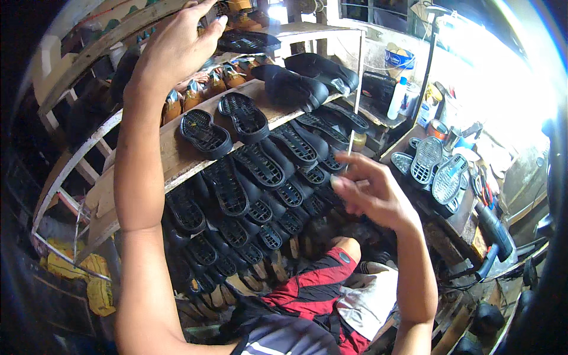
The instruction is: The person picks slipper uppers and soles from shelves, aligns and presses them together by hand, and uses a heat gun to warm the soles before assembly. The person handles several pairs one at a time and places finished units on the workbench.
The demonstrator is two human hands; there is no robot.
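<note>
Two black soles point(243, 118) sit out on a shelf point(170, 151), more racked below seemingly remaining, the right hand point(376, 192)'s grip spread, the left hand point(182, 50)'s cropped beyond telling.

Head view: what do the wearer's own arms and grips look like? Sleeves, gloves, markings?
Left arm and right arm: bare where they show, no sleeves, cables or markings visible. Left grip and right grip: ungloved human hands, no watch or bracelet visible; some left fingertips are cut off. Shirt at the lower edge: greyish with white stripes.
</note>
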